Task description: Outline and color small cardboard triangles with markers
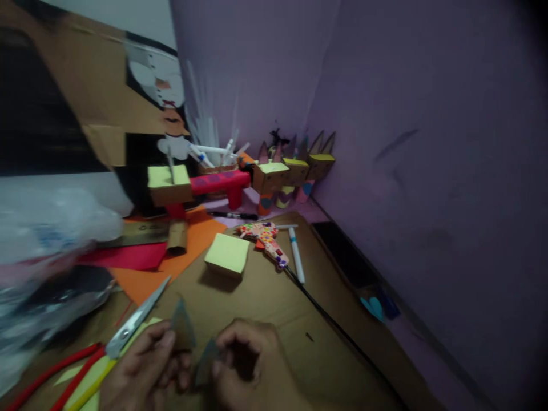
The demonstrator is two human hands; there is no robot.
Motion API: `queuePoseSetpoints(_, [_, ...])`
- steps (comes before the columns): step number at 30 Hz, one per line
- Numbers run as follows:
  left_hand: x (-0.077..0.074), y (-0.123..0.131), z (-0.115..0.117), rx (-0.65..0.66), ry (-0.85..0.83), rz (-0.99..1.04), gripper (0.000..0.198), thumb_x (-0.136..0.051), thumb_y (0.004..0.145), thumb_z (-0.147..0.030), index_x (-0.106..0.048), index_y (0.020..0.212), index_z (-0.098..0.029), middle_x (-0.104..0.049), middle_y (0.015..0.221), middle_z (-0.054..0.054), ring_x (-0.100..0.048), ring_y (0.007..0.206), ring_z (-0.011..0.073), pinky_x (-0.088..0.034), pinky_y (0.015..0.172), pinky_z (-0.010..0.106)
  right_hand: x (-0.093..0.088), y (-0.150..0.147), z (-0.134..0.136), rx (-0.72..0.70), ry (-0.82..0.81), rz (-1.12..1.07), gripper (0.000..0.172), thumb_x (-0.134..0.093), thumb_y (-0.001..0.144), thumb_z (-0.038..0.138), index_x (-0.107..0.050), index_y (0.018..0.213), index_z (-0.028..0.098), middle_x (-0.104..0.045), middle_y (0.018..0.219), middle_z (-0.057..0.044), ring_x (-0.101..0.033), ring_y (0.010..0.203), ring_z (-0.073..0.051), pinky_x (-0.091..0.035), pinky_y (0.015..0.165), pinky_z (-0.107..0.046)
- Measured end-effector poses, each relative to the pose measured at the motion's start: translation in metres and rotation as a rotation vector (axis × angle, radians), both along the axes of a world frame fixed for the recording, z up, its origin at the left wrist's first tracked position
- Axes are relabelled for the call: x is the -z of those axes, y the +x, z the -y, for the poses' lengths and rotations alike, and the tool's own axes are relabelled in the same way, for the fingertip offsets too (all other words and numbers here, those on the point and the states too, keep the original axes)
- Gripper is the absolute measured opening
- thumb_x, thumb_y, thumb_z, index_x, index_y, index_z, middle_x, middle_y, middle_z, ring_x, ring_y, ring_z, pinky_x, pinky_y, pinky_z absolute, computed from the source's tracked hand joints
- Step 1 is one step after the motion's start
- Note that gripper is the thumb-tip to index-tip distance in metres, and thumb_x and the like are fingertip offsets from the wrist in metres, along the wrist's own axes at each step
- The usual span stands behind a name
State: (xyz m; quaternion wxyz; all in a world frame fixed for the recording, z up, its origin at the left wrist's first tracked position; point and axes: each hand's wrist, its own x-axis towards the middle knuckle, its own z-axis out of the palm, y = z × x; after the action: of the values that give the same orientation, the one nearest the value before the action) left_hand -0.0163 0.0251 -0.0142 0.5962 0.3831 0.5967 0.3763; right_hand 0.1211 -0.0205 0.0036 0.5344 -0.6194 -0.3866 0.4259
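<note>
My left hand (148, 362) pinches a small pointed cardboard piece (184, 325) with a blue-grey edge. Between the fingers of my right hand (252, 365) is a second, similar pointed piece (205, 365), slightly blurred and partly hidden by the fingertips. The two pieces are close together but apart. Just beyond them, a small box with a pale yellow top (228, 253) rests on the brown cardboard sheet (274, 302). A flower-patterned hot glue gun (268, 242) lies behind it, its black cord running toward the lower right. Left of my left hand lie scissors (124, 334) with red and yellow handles.
A white marker (296, 255) lies beside the glue gun. Several cardboard boxes with pointed ears (272, 174) stand at the back near a basket of glue sticks (218, 165). Plastic bags (47, 228) crowd the left. A purple wall (428, 171) bounds the right side.
</note>
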Motion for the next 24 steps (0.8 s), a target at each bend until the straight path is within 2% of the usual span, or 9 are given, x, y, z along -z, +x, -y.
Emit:
queuePoseSetpoints(3, [-0.003, 0.006, 0.0, -0.034, 0.077, 0.009, 0.037, -0.069, 0.054, -0.044, -0.053, 0.076, -0.02, -0.052, 0.047, -0.005, -0.045, 0.039, 0.009, -0.036, 0.037, 0.019, 0.001, 0.011, -0.013, -0.089, -0.066, -0.204, 0.005, -0.053, 0.056, 0.02, -0.056, 0.058, 0.016, -0.046, 0.05, 0.003, -0.04, 0.046, -0.01, -0.033, 0.046, -0.022])
queuePoseSetpoints(6, [-0.007, 0.005, -0.003, 0.014, 0.143, -0.122, 0.028, -0.063, 0.062, -0.042, -0.057, 0.075, -0.018, -0.045, 0.043, -0.007, -0.036, 0.036, 0.0057, -0.028, 0.034, 0.016, 0.0, 0.022, -0.026, -0.029, -0.033, -0.31, 0.009, -0.055, 0.057, 0.024, -0.054, 0.058, 0.015, -0.047, 0.05, 0.003, -0.039, 0.048, -0.009, -0.032, 0.047, -0.021])
queuePoseSetpoints(11, [-0.014, -0.006, -0.011, 0.084, 0.4, -0.468, 0.016, -0.059, 0.064, -0.034, -0.061, 0.063, -0.018, -0.059, 0.064, 0.0, -0.054, 0.057, 0.0126, -0.042, 0.05, 0.019, 0.002, 0.028, -0.031, 0.009, -0.078, -0.37, 0.014, -0.06, 0.058, 0.027, -0.056, 0.06, 0.014, -0.048, 0.049, 0.004, -0.04, 0.048, -0.009, -0.032, 0.047, -0.02])
queuePoseSetpoints(13, [-0.014, -0.009, -0.012, 0.123, 0.477, -0.565, 0.015, -0.056, 0.066, -0.033, -0.062, 0.063, -0.019, -0.061, 0.072, 0.001, -0.055, 0.06, 0.0135, -0.044, 0.051, 0.02, 0.002, 0.026, -0.03, 0.003, -0.082, -0.362, 0.013, -0.061, 0.056, 0.026, -0.056, 0.058, 0.014, -0.049, 0.049, 0.003, -0.041, 0.048, -0.009, -0.032, 0.047, -0.02])
queuePoseSetpoints(17, [-0.007, -0.013, -0.013, 0.137, 0.533, -0.672, 0.02, -0.053, 0.069, -0.032, -0.063, 0.08, -0.019, -0.06, 0.085, 0.002, -0.048, 0.046, 0.0081, -0.042, 0.044, 0.021, 0.001, 0.022, -0.03, -0.006, -0.095, -0.365, 0.012, -0.062, 0.056, 0.025, -0.057, 0.058, 0.014, -0.048, 0.047, 0.004, -0.039, 0.045, -0.008, -0.032, 0.044, -0.02])
queuePoseSetpoints(19, [-0.004, -0.014, -0.012, 0.13, 0.557, -0.717, 0.03, -0.053, 0.07, -0.032, -0.058, 0.096, -0.018, -0.058, 0.078, 0.001, -0.044, 0.042, 0.0075, -0.042, 0.043, 0.022, 0.002, 0.022, -0.031, -0.016, -0.082, -0.354, 0.011, -0.062, 0.056, 0.024, -0.057, 0.059, 0.015, -0.049, 0.048, 0.004, -0.041, 0.046, -0.009, -0.034, 0.045, -0.021])
queuePoseSetpoints(21, [-0.002, -0.015, -0.009, 0.128, 0.591, -0.755, 0.04, -0.052, 0.071, -0.031, -0.05, 0.109, -0.018, -0.053, 0.069, -0.001, -0.043, 0.043, 0.0089, -0.042, 0.044, 0.023, 0.002, 0.025, -0.031, -0.027, -0.054, -0.341, 0.009, -0.061, 0.057, 0.022, -0.058, 0.061, 0.015, -0.052, 0.051, 0.003, -0.045, 0.049, -0.011, -0.037, 0.049, -0.022])
queuePoseSetpoints(22, [-0.001, -0.015, -0.008, 0.126, 0.621, -0.764, 0.043, -0.052, 0.071, -0.031, -0.047, 0.112, -0.018, -0.053, 0.072, -0.001, -0.045, 0.045, 0.0096, -0.043, 0.045, 0.023, 0.002, 0.026, -0.031, -0.024, -0.033, -0.337, 0.008, -0.061, 0.057, 0.021, -0.059, 0.062, 0.015, -0.053, 0.052, 0.002, -0.046, 0.05, -0.011, -0.037, 0.05, -0.022])
queuePoseSetpoints(24, [-0.003, -0.015, -0.004, 0.108, 0.73, -0.772, 0.045, -0.05, 0.072, -0.029, -0.043, 0.115, -0.019, -0.054, 0.09, 0.005, -0.05, 0.057, 0.0115, -0.046, 0.051, 0.025, 0.002, 0.032, -0.03, 0.013, 0.031, -0.332, 0.007, -0.062, 0.057, 0.019, -0.06, 0.062, 0.014, -0.054, 0.053, 0.002, -0.047, 0.052, -0.012, -0.037, 0.051, -0.022])
